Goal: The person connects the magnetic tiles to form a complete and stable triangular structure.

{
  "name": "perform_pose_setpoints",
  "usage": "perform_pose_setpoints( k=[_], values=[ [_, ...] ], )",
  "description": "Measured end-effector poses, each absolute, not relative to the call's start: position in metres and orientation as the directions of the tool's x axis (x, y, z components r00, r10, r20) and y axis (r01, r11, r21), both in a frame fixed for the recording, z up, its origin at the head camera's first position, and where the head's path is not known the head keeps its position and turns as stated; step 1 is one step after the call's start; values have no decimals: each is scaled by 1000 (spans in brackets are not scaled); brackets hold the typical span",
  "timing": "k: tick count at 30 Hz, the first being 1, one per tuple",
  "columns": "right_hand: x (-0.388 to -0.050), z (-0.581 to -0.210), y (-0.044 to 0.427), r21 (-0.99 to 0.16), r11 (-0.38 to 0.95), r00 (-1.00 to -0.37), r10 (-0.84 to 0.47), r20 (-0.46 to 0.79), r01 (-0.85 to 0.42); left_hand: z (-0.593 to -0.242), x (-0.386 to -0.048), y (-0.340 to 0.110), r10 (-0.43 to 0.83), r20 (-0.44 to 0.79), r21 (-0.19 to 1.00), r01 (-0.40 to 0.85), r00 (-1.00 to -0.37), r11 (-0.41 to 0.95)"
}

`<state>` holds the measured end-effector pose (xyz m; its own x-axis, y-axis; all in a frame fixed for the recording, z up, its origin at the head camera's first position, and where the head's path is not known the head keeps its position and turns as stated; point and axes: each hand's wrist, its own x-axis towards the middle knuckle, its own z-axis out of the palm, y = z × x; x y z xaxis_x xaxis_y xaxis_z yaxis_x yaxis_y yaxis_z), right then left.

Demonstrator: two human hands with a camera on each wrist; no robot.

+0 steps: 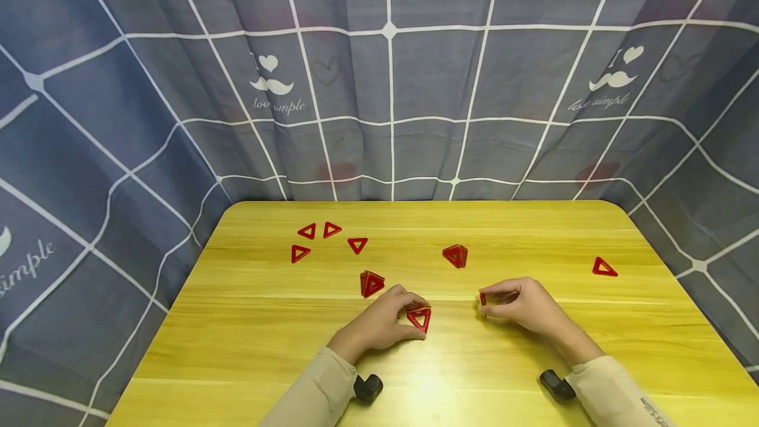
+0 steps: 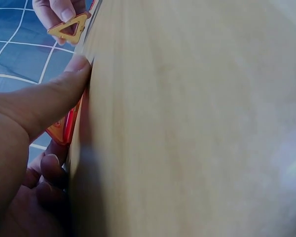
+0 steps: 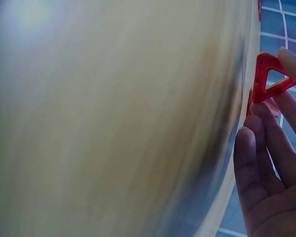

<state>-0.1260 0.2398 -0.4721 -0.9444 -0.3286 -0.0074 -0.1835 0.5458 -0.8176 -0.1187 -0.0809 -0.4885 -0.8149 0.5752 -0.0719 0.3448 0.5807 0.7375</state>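
Between thumb and fingers, the left hand (image 1: 382,321) holds red triangular pieces (image 1: 427,323) low at the table's middle; red and orange edges (image 2: 68,126) show beside its thumb in the left wrist view. A single red triangle (image 1: 483,304), seen nearly edge-on in the head view, is pinched by the right hand (image 1: 528,307). In the right wrist view that triangle (image 3: 262,79) shows its open centre, with thumb and fingers on its edges. A gap of bare wood separates the two hands. How many pieces the left hand holds, I cannot tell.
Small overlapping red triangles lie up-left of the left hand (image 1: 372,284) and farther back (image 1: 455,256). Several single triangles (image 1: 358,244) are spread at the back left, another (image 1: 603,267) at the right. Behind the wooden table (image 1: 237,348) hangs a grey-blue checked curtain (image 1: 427,84).
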Motion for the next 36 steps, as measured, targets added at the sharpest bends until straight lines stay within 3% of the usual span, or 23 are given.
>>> perform_pose_setpoints(
  k=[17,36],
  values=[
    [-124,-478,188,-823,506,-891,-454,1,-258,-488,-119,-81,579,-72,724,357,-812,590],
    [-119,-474,153,-800,525,-872,-489,-4,-291,-488,-119,-82,578,-55,731,361,-814,579]
  ],
)
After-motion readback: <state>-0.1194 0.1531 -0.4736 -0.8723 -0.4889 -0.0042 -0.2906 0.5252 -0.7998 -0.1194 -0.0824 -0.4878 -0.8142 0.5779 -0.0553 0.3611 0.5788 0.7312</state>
